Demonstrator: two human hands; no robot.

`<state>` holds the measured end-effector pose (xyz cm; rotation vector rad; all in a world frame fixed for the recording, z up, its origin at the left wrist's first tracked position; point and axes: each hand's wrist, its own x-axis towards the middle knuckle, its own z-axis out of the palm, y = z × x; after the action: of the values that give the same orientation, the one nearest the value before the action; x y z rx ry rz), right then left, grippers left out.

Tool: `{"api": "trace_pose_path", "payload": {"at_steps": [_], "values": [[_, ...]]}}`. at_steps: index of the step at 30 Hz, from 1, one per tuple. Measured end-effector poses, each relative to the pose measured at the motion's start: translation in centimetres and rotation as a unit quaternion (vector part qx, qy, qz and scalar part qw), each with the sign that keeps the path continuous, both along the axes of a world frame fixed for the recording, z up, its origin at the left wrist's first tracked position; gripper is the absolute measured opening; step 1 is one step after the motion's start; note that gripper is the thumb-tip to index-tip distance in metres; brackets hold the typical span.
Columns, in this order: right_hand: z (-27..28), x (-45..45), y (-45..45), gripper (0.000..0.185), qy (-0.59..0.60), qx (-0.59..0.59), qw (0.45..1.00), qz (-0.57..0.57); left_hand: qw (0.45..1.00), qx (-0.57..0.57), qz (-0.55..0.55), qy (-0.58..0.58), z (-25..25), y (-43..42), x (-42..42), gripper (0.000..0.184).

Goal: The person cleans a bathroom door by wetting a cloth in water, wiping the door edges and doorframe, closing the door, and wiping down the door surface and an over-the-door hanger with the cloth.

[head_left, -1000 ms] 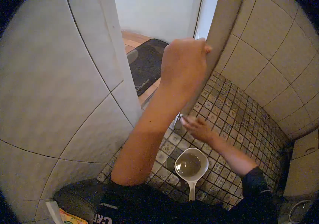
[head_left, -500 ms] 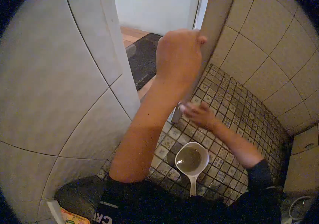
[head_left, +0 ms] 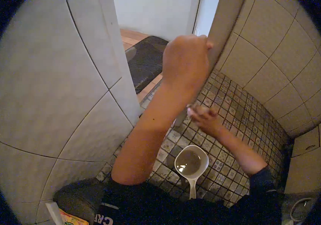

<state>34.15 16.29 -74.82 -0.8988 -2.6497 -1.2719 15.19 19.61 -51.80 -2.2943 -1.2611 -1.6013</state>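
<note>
My left hand (head_left: pixel 186 56), at one o'clock, is curled into a fist before the upright panel (head_left: pixel 225 28) — I can't tell whether it grips anything. My right hand (head_left: pixel 208 122), at three o'clock, has bent, blurred fingers near my left forearm; I can't tell what they hold. The white dipper (head_left: pixel 204 164) with liquid inside sits at five o'clock on the tiled floor (head_left: pixel 239 123), handle pointing to six.

Single head-worn view, facing forward and down, close above both forearms (head_left: pixel 141 138)
</note>
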Motion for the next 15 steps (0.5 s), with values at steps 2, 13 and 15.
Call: {"api": "trace_pose_path", "payload": {"at_steps": [2, 13, 15], "values": [[-3.8, -0.1, -0.6, 0.045, -0.007, -0.018, 1.000, -0.005, 1.000, -0.008, 0.007, 0.019, 0.1, -0.1, -0.1, 0.018], [-8.1, -4.3, -1.8, 0.024, 0.171, -0.352, 0.919, -0.049, 1.000, -0.022, 0.013, 0.004, 0.1, 0.3, -1.1, 0.020], [-1.6, -4.9, -3.7, 0.025, 0.201, -0.405, 0.885, -0.109, 0.999, -0.038, 0.026, 0.001, 0.2, 0.2, -1.5, 0.020]]}}
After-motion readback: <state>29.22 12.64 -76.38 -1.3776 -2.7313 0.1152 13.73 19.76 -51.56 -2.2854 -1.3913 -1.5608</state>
